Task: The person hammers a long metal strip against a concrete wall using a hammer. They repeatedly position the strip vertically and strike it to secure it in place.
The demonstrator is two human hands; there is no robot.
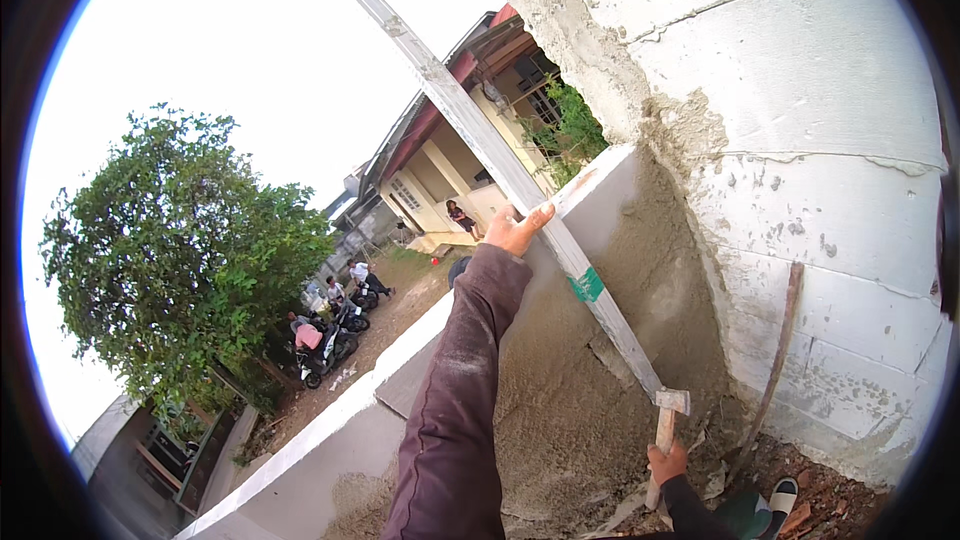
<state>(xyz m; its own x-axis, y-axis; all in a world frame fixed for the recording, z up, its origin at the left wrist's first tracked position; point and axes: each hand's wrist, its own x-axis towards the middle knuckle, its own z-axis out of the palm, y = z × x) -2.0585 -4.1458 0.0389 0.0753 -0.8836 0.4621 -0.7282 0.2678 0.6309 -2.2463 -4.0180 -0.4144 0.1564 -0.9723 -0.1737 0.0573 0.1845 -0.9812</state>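
Observation:
A long, pale grey straight bar [490, 150] with a green band slants from the upper left down to the low wall's foot. My left hand [517, 230], at the end of a dark brown sleeve, grips it around its middle, with the fingers partly hidden behind. My right hand [668, 462] is closed round the wooden handle of a hammer [673, 401]. The hammer's head is right by the bar's lower end; whether they touch I cannot tell. Behind the bar, wet-looking grey mortar [560, 390] covers the wall face.
A white block wall [800, 210] rises on the right, with a curved stick [780, 370] leaning on it. Rubble [830, 510] lies by a shoe [783, 495] at lower right. Beyond the low wall's white top [300, 450] are motorbikes [335, 345], several people, a tree [180, 260] and a house [440, 160].

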